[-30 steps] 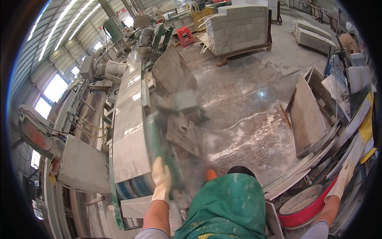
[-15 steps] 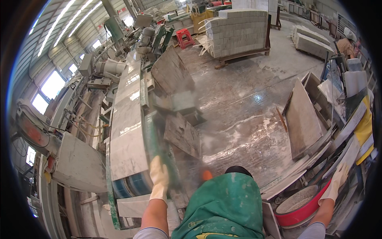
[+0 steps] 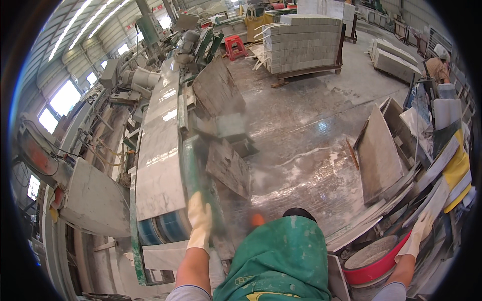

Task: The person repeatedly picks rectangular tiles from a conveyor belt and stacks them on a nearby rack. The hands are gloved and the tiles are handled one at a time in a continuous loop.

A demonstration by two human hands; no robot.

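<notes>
I stand in a large stone workshop under a high metal roof with strip lights and bright windows along the wall on my left. The concrete floor (image 3: 311, 145) ahead of me is wet and streaked with pale slurry. A long conveyor line (image 3: 160, 145) runs away from me on the left, carrying pale polished stone slabs, with motors and cables along its far side. Rough grey slabs (image 3: 228, 168) lean against the conveyor's right edge. Farther off, a pallet of stacked stone blocks (image 3: 304, 37) sits on the floor beside a small red stool (image 3: 235, 46). To my right, a large slab (image 3: 376, 150) leans on a rack among other offcuts.

My left hand (image 3: 200, 220), in a pale work glove, reaches forward and rests on the green rail (image 3: 193, 175) at the conveyor's near right edge, the arm nearly straight; its fingers lie close together along the rail, flat rather than wrapped round it. My right hand (image 3: 420, 228), also gloved, is stretched out low to my right side, just above the far rim of a red basin (image 3: 381, 273) filled with grey grit; I cannot tell whether its fingers are closed on anything. My green apron (image 3: 281, 261) fills the lower middle of the view.
</notes>
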